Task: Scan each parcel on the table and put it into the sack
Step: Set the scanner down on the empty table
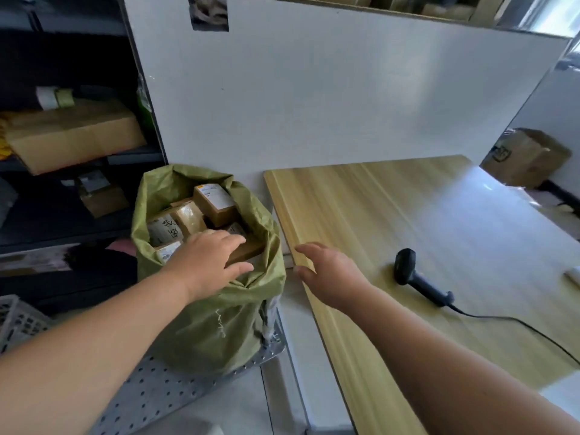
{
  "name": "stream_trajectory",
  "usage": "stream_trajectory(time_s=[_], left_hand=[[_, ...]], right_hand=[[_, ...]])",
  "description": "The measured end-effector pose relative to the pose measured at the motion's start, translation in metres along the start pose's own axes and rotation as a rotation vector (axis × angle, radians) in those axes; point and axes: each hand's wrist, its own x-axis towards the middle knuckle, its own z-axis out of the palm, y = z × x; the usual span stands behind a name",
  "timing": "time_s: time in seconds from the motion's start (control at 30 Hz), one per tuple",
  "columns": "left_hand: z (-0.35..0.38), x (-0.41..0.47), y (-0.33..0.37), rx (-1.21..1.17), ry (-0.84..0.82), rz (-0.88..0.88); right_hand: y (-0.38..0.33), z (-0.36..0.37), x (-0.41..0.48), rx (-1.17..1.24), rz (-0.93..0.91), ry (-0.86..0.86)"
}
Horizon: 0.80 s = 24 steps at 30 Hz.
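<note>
Hands first. The left hand (207, 262) is down in the mouth of the sack (213, 324), with its fingers spread flat on top of a brown parcel (248, 251). It presses on the parcel and does not curl round it. The right hand (329, 274) hangs just over the near corner of the surface (408, 215). Its fingers are loose and open, and it holds nothing.

The sack is green and stands on a metal plate with holes (150, 390), just beside the surface on the left. It is nearly full. More parcels (215, 202) lie behind the one the left hand touches.

The scanner (417, 277) lies on its side on the surface, near the right hand. Its cable (518, 324) runs off to the right. I can see no parcel on the surface. A small white thing (572, 277) peeks in at the far right edge, but too little shows to tell what it is.

So this looks like the putting-in step, near the end of the job. Next, I think the left hand must lift out of the sack. Then the person must look for any parcel not yet scanned. If there is one, the right hand needs to pick up the scanner.
</note>
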Motion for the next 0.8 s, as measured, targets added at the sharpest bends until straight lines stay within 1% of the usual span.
stream_trajectory(time_s=[0.13,0.33,0.47,0.63,0.8], left_hand=[[0.003,-0.004,0.075,0.006,0.039,0.033],[0.020,-0.022,0.213,0.013,0.051,0.049],[0.033,-0.030,0.293,0.012,0.078,0.081],[0.045,-0.025,0.360,-0.005,0.071,0.097],[0.057,0.000,0.392,-0.018,0.065,0.105]], right_hand=[[0.056,-0.020,-0.059,-0.006,0.043,0.043],[0.156,-0.047,-0.162,0.007,0.102,0.108],[0.220,-0.061,-0.215,0.003,0.162,0.117],[0.281,-0.085,-0.255,0.023,0.231,0.150],[0.322,-0.090,-0.255,0.042,0.282,0.124]])
